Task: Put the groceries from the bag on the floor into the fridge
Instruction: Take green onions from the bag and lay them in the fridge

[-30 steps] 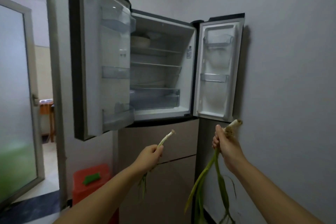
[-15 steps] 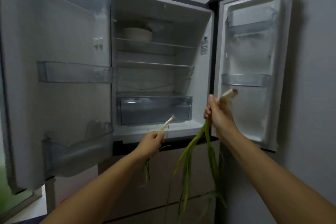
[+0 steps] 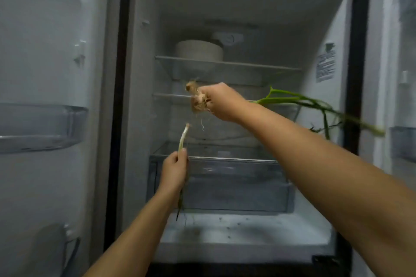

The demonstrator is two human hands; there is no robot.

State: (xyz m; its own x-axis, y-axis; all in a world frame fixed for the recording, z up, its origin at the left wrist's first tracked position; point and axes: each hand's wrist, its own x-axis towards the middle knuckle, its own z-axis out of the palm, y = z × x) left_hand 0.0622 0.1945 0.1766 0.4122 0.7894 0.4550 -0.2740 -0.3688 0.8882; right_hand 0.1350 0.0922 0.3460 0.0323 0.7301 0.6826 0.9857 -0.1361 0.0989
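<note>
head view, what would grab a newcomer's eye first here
The right hand stands out first, gripping a bunch of green spring onions with pale hairy roots held sideways in front of the middle glass shelf. Below it, the left hand holds a single thin spring onion upright before the clear plastic drawer. A round off-white bowl sits on the top shelf at the back.

Dim cool light, dark floor strip at bottom edge
</note>
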